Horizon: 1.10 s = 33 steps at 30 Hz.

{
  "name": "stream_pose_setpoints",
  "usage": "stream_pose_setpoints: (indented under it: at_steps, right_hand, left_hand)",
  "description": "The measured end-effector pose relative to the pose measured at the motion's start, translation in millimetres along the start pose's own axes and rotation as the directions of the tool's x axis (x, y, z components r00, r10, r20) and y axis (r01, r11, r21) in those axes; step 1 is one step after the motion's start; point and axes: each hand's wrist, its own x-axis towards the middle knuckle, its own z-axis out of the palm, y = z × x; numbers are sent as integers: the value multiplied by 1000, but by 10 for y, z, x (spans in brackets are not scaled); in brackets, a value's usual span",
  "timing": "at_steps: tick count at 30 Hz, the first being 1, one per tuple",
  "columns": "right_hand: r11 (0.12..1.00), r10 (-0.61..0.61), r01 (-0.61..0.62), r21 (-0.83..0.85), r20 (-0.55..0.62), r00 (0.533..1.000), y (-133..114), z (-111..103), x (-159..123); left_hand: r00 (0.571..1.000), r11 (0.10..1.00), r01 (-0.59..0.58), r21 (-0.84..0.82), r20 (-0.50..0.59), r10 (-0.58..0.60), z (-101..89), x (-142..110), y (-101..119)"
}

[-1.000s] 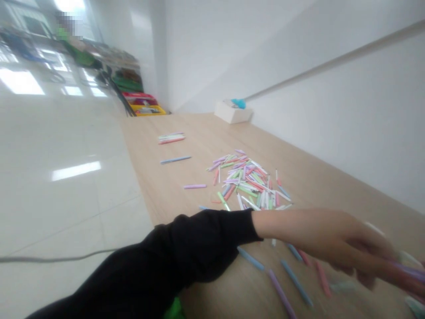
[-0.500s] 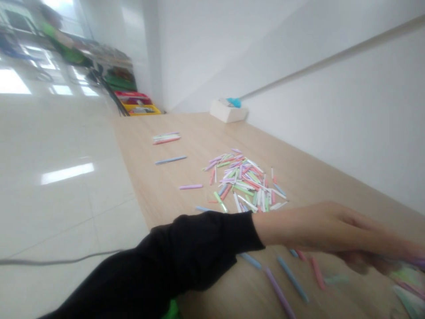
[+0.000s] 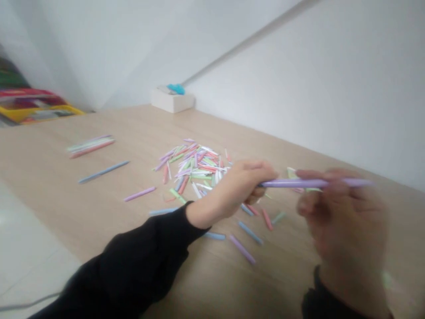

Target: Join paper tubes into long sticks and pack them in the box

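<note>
A purple pen (image 3: 292, 183) is held level above the table between both hands. My left hand (image 3: 241, 186) is closed round its left end, which the fingers partly hide. Farther along, my right hand (image 3: 345, 208), somewhat blurred, pinches the pen's right part between thumb and fingers. Behind my left hand lies a loose heap of pen parts (image 3: 199, 166) in purple, green, red and white. Below the hands, a blue barrel (image 3: 250, 232), a purple barrel (image 3: 242, 249) and a red barrel (image 3: 267, 219) lie apart on the wood.
At the table's (image 3: 206, 283) left lie a small row of pens (image 3: 91, 146), a blue pen (image 3: 104, 172) and a purple piece (image 3: 139, 194). A white box (image 3: 172, 101) with something blue on it stands against the wall. A yellow bin (image 3: 15, 115) is at far left.
My view has swung to the right. My left hand has drawn back from the right edge, and my right hand has come into sight, with the purple pen now plainly between them.
</note>
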Motion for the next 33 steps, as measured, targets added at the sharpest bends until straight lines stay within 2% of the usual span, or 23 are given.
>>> stream_pose_setpoints:
  at_steps: [4,10,14,16,19,21,23,25,27,29,33]
  right_hand:
    - [990,14,-20,138,45,999,44,92,19]
    - [980,57,-64,189,40,998,134,111,17]
    - [978,101,-104,183,23,995,169,107,53]
    - [969,146,-152,194,43,988,196,104,86]
    - [932,261,-289,219,150,954,279,151,128]
    - [886,337,-396,242,251,907,364,262,128]
    - [839,389,-484,247,350,852,461,448,94]
    - [803,425,-555,220,441,790,562,689,33]
    - [783,445,-596,177,510,736,670,946,-33]
    - [780,468,-611,134,523,712,788,1187,-69]
    - [766,540,-638,77,461,704,1067,1631,19]
  left_hand:
    - [996,994,-57,92,-57,62,-59,22,15]
    - [998,978,-64,197,13,63,-95,15,31]
    - [999,982,-13,188,44,5,-119,-3,29]
    - [997,983,11,183,70,-25,-166,-41,9]
    - [997,980,28,198,69,-43,-278,-175,-43]
    - [999,981,48,186,-13,-46,-366,-318,-97]
    - [984,990,61,127,-175,-38,-462,-480,-173]
    - [937,999,53,2,-347,-49,-576,-637,-267]
    - [885,993,7,-121,-461,-62,-717,-776,-358]
    - [841,985,-55,-162,-539,-42,-881,-899,-418]
    - [753,975,-162,-154,-658,22,-1217,-1177,-439]
